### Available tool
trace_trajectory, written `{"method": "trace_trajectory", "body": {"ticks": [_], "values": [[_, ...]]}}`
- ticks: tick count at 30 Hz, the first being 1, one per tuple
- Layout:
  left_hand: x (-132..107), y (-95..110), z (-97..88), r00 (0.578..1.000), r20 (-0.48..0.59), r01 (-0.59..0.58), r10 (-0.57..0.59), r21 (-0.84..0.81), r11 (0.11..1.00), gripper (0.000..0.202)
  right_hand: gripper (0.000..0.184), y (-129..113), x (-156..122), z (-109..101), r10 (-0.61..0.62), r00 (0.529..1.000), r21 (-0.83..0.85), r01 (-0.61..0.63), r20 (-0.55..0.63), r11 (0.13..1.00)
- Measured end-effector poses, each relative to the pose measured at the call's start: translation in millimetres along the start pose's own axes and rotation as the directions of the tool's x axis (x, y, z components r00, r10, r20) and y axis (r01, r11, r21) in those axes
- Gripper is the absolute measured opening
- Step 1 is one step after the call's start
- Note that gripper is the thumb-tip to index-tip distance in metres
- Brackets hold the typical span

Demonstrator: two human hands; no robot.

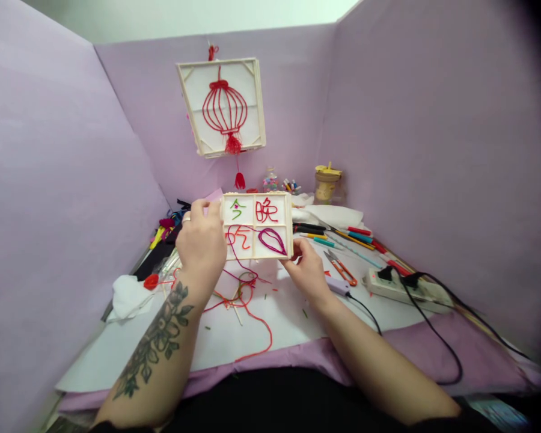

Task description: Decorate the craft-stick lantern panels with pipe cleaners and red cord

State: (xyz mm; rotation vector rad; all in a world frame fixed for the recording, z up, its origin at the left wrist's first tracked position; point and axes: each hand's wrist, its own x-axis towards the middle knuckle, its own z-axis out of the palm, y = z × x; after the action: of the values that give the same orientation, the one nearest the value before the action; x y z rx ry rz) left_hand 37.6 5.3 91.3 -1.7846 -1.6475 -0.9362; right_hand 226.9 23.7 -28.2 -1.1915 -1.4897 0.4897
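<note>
I hold a small white framed panel (256, 226) upright above the table; its four panes carry cord figures in green, red and purple. My left hand (201, 243) is closed around the panel's left edge, thumb at the upper corner. My right hand (307, 270) grips the lower right corner from below. Loose red and purple cords (247, 294) trail from the panel down onto the white sheet (234, 337) beneath it.
A larger framed red lantern panel (222, 106) hangs on the back wall. Pens and cord sticks (342, 236), orange snips (340, 267), a power strip (406, 285) with black cables, a glue tool (338, 285), a jar (327, 183) and white cloths lie around. Purple walls enclose three sides.
</note>
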Motion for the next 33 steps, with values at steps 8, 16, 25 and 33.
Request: {"method": "trace_trajectory", "body": {"ticks": [8,16,25,33], "values": [[-17.3,22.6,20.0,0.902,0.028,-0.417,0.43,-0.192,0.888,0.016,0.021,-2.7,-0.6,-0.5,-0.015,1.0,0.014,0.015,0.003,1.0],[-7.4,23.6,24.2,0.76,0.212,-0.612,0.614,-0.086,0.786,0.018,0.02,-2.9,-1.3,0.8,-0.016,1.0,0.015,0.016,0.011,1.0],[-1.5,29.3,29.4,0.765,0.321,-0.557,0.558,-0.103,0.824,0.021,0.021,-4.2,-3.1,1.6,-0.028,1.0,0.008,0.028,0.014,1.0],[1.1,28.1,27.3,0.808,0.273,-0.49,0.522,-0.18,0.853,0.021,0.021,-5.1,-4.1,0.8,-0.038,0.999,0.018,0.037,0.014,0.999]]}}
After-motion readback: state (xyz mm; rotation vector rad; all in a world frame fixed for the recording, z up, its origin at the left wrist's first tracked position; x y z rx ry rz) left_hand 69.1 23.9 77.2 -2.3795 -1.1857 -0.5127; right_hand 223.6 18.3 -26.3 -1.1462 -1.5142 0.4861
